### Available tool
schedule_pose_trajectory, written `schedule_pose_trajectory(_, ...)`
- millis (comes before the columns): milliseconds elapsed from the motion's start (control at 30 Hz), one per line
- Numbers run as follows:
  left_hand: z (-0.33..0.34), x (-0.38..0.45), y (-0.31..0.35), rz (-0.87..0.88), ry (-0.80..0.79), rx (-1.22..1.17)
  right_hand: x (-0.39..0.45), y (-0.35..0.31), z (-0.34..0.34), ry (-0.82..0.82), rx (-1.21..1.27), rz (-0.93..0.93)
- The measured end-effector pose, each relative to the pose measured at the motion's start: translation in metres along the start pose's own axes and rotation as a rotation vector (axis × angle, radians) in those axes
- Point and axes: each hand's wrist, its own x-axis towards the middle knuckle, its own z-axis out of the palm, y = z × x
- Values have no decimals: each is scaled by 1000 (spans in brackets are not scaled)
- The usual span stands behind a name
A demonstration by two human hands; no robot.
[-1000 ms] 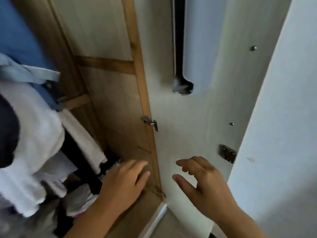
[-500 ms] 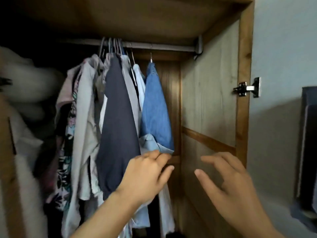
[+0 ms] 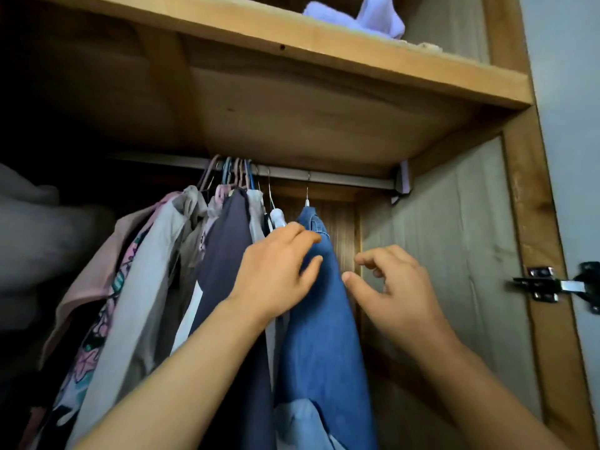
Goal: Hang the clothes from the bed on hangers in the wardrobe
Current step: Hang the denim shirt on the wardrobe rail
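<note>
The left hand [image 3: 276, 274] lays relaxed fingers against the upper left side of the blue denim garment [image 3: 324, 319], which hangs rightmost on the wardrobe rail [image 3: 341, 180], while the right hand [image 3: 396, 287], loosely curled and grasping nothing, hovers just right of that garment, beside the wardrobe's side panel [image 3: 454, 254].

The single camera sits on my head, tilted upward into the open wardrobe [image 3: 526, 222], close enough that the rail [image 3: 341, 180] and shelf [image 3: 324, 43] fill the top and my forearms enter from the bottom edge.
</note>
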Motion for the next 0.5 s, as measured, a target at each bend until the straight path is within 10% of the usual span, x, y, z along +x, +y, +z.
schedule_pose_trajectory(500,65,9,-68,53,218,504,124,15,102,-8,-95,93)
